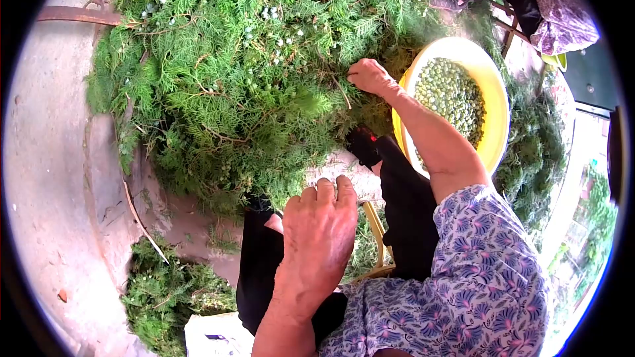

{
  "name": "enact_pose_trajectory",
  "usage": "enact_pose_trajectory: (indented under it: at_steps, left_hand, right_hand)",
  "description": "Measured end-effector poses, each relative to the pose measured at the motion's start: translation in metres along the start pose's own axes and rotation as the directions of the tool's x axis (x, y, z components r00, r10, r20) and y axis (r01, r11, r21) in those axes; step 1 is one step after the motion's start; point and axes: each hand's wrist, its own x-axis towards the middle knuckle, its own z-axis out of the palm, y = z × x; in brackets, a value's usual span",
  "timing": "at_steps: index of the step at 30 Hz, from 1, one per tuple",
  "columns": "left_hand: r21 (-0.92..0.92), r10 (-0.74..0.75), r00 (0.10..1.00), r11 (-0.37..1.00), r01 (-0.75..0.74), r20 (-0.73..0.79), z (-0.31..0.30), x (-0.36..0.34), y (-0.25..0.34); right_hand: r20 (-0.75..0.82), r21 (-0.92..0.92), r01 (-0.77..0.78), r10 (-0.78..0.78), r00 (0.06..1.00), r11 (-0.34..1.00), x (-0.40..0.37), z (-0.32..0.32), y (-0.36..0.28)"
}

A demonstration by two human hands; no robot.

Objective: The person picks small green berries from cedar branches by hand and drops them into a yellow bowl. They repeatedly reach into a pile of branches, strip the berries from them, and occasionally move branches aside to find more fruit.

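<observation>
My left hand (317, 233) is raised over my lap, back up, its fingers curled and their tips hidden, so what it may hold cannot be seen. Further forward, my right hand (370, 77) reaches to the edge of a large heap of green conifer branches (251, 73), fingers closed at the foliage; any small item in them is hidden. Beside my right forearm stands a yellow basin (495, 106) holding many small pale green cones or berries (450, 92). A thin bare twig (342, 92) lies just below my right hand.
Another person's dark-clad leg and patterned garment (562, 10) show at the upper right. More cut branches lie at the lower left (172, 294) and beyond the basin (536, 152). A white bag (218, 336) is at the bottom, and a yellow frame (378, 241) stands between my legs.
</observation>
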Motion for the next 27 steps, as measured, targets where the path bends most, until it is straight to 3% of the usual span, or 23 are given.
enact_pose_trajectory:
  at_steps: [1,2,6,8,13,14,17,20,22,23,24,27]
  left_hand:
    - [0.004,0.002,1.0,1.0,-0.002,-0.004,0.0,-0.001,0.0]
    - [0.009,0.003,1.0,1.0,-0.003,-0.01,0.0,-0.001,0.0]
    - [-0.013,-0.007,1.0,1.0,0.007,-0.003,-0.001,-0.002,0.0]
    - [-0.007,0.005,1.0,1.0,-0.006,-0.022,0.0,-0.001,0.0]
    - [-0.013,0.003,1.0,1.0,-0.003,0.003,-0.001,-0.001,0.002]
    - [-0.002,0.01,1.0,1.0,-0.01,-0.002,0.0,-0.001,0.002]
    - [0.001,0.024,0.999,1.0,-0.024,-0.038,0.001,-0.002,0.001]
    - [-0.013,0.004,1.0,1.0,-0.004,0.006,0.001,0.0,0.002]
    - [-0.01,0.011,1.0,1.0,-0.011,0.001,0.001,0.0,0.003]
    - [-0.012,0.019,1.0,1.0,-0.019,0.001,0.001,0.001,0.003]
    - [-0.01,0.019,1.0,1.0,-0.019,0.001,0.001,0.001,0.003]
    - [0.0,0.022,1.0,1.0,-0.022,0.017,0.0,0.001,0.004]
  right_hand:
    - [-0.003,-0.081,0.032,-0.032,0.999,0.996,0.002,-0.003,0.002]
    - [-0.068,-0.032,0.108,-0.11,0.992,0.994,-0.001,-0.007,0.009]
    - [-0.038,-0.094,0.109,-0.113,0.993,0.99,-0.006,-0.022,0.005]
    - [-0.204,-0.236,0.234,-0.283,0.937,0.943,-0.005,-0.014,0.01]
    - [-0.319,0.098,0.184,-0.145,0.937,0.978,0.011,0.0,-0.002]
    - [-0.436,0.139,0.25,-0.167,0.884,0.958,0.007,0.003,-0.008]
    - [-0.36,0.281,0.158,-0.049,0.932,0.947,0.006,0.004,-0.022]
    - [-0.432,0.178,0.134,-0.045,0.901,0.975,0.016,0.025,-0.022]
    - [-0.301,-0.086,0.001,-0.027,0.953,0.996,0.026,0.041,-0.017]
    - [-0.191,-0.214,0.076,-0.118,0.974,0.974,0.029,0.048,-0.013]
    - [-0.175,-0.183,-0.005,-0.027,0.984,0.983,0.01,0.033,-0.034]
    - [-0.142,-0.289,0.05,-0.094,0.985,0.956,0.013,0.038,-0.032]
